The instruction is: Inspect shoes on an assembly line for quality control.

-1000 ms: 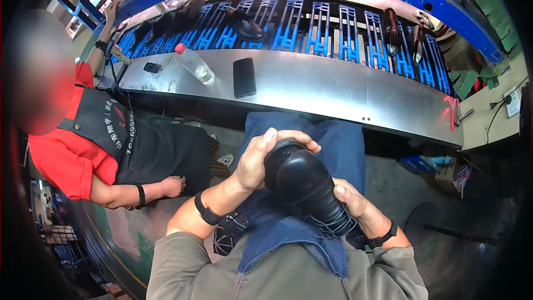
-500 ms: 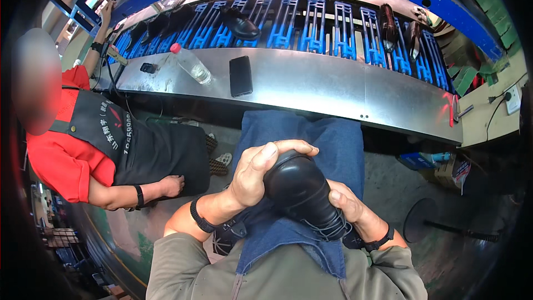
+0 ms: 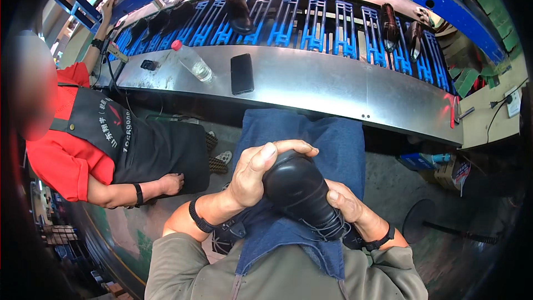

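Observation:
A black leather lace-up shoe (image 3: 297, 186) is held above my lap, its rounded toe pointing away from me and its laces toward my body. My left hand (image 3: 252, 175) is closed around the left side of the toe, with its fingers reaching over the front and its thumb along the top. On the other side, my right hand (image 3: 345, 203) grips the shoe near the laces, thumb uppermost. The fingers beneath the shoe are hidden. Under it, a blue denim apron (image 3: 300, 125) covers my legs.
Ahead runs a metal bench (image 3: 311, 78) bearing a phone (image 3: 241, 74) and a water bottle (image 3: 191, 62). Behind it is a rack of blue shoe holders (image 3: 283, 22), with a co-worker's hand at a dark shoe (image 3: 239, 11). A person in a red shirt (image 3: 66, 161) sits on my left.
Beyond the bench, the co-worker's dark shoe has swung from slanting rightward to nearly upright. My hands and the shoe they hold have hardly moved.

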The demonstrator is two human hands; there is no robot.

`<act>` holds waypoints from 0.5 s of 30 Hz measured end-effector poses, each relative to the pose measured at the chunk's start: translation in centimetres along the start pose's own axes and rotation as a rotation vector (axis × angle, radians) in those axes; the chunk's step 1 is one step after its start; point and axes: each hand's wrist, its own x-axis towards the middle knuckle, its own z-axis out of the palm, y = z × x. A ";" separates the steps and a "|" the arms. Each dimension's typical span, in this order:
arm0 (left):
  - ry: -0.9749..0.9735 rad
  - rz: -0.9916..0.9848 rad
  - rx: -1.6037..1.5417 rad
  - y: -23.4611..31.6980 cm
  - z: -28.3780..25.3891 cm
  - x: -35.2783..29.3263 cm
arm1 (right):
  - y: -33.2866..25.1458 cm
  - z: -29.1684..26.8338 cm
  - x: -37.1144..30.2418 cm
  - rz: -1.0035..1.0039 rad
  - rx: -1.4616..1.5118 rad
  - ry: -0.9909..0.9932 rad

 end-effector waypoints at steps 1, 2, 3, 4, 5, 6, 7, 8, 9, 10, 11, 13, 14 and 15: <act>0.000 -0.002 -0.001 0.0 0.1 0.0 | 0.2 -0.1 -0.1 -0.005 -0.002 -0.002; -0.002 0.000 -0.003 0.1 0.2 0.0 | 0.1 -0.2 -0.2 -0.004 0.000 0.000; -0.004 0.000 -0.005 0.1 0.3 0.0 | 0.0 -0.3 -0.3 0.003 -0.006 0.001; -0.004 -0.003 -0.003 0.1 0.2 0.0 | -0.1 -0.3 -0.2 0.008 -0.011 0.000; -0.020 0.009 0.011 0.1 0.2 0.0 | -0.2 -0.2 -0.2 0.008 -0.006 0.001; -0.037 0.021 0.026 0.1 0.2 0.0 | -0.3 0.0 -0.2 -0.006 0.010 0.014; -0.037 0.013 0.024 0.0 0.3 -0.2 | -0.3 0.2 -0.4 -0.019 0.028 0.029; -0.064 0.013 0.008 0.0 0.3 -0.3 | -0.2 0.3 -0.5 -0.015 0.036 0.032; -0.090 0.012 -0.009 0.0 0.3 -0.4 | -0.2 0.2 -0.6 -0.010 0.039 0.016; -0.091 0.004 -0.009 0.1 0.5 -0.5 | -0.2 0.0 -0.6 -0.007 0.042 0.000; -0.090 -0.002 -0.018 0.5 0.7 -0.6 | -0.2 -0.1 -0.6 -0.005 0.049 0.002; -0.094 -0.009 -0.026 1.3 1.2 -0.8 | -0.5 -0.4 -0.8 0.055 0.041 -0.012; -0.048 0.019 0.050 1.8 1.4 -1.1 | -0.7 -0.3 -1.0 0.051 0.042 -0.008; -0.001 0.048 0.126 2.0 1.3 -1.4 | -0.8 0.0 -1.1 0.029 0.057 0.026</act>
